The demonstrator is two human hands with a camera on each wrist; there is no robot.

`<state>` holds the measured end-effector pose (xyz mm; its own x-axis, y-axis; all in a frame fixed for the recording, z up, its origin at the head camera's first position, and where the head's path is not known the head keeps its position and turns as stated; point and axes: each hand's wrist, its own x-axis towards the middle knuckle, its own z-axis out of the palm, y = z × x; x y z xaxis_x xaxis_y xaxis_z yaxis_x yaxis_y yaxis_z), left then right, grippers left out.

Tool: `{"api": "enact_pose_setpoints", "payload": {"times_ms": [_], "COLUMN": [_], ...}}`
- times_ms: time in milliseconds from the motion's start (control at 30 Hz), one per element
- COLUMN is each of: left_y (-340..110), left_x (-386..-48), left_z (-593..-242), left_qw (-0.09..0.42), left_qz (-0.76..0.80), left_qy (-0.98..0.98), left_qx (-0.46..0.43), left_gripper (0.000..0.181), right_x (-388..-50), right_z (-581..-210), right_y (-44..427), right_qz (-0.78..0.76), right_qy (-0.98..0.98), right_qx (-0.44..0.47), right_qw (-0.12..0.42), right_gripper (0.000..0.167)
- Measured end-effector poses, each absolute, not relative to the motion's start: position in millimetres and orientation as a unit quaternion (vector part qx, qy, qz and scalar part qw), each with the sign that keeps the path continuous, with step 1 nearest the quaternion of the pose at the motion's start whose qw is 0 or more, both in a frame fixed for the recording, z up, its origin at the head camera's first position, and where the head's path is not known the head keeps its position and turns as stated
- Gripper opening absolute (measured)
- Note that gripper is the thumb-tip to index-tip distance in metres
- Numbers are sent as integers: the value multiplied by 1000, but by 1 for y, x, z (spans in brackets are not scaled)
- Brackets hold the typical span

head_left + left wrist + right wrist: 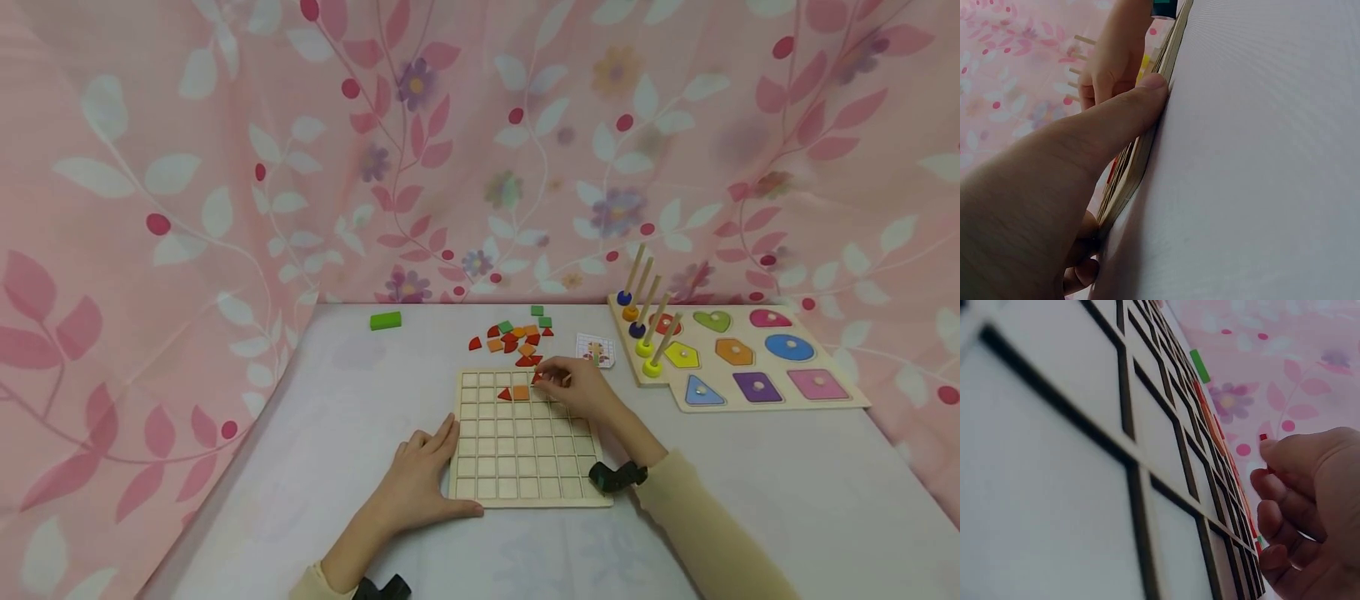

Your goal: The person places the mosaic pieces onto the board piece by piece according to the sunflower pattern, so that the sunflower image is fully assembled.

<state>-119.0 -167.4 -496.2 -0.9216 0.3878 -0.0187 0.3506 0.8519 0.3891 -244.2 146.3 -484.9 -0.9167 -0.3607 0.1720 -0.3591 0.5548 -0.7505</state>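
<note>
Resting your outspread left hand (pixel 416 482) against the pale wooden grid board (pixel 527 464), right hand (pixel 582 388) pinching a flat red piece (pixel 537 377) near its far edge, you have a red triangle (pixel 505 394) and orange square (pixel 521 392) placed, loose coloured tiles (pixel 518 332) left.

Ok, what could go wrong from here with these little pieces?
The red piece pinched in the right hand is small, so it could slip from the fingers. That hand is also close to the orange square tile and might nudge it. And the left hand rests against the gridded wooden board; a push there could shift the board.
</note>
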Motion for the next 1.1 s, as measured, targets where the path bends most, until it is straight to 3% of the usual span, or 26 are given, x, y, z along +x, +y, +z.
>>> {"api": "enact_pose_setpoints", "payload": {"times_ms": [167, 800, 1100], "left_y": [-168, -168, -167], "left_x": [-119, -119, -119], "left_z": [-497, -495, -495], "left_qw": [52, 51, 48], "left_qz": [194, 197, 200], "left_qy": [960, 961, 960], "left_qx": [193, 188, 191], "left_gripper": [134, 134, 133], "right_x": [-238, -240, -239], "right_z": [-490, -507, -506], "right_y": [145, 146, 148], "right_qz": [-429, -422, -406], "right_qy": [884, 864, 871], "right_qx": [-188, -265, -268], "right_qw": [13, -69, -66], "right_gripper": [23, 18, 18]}}
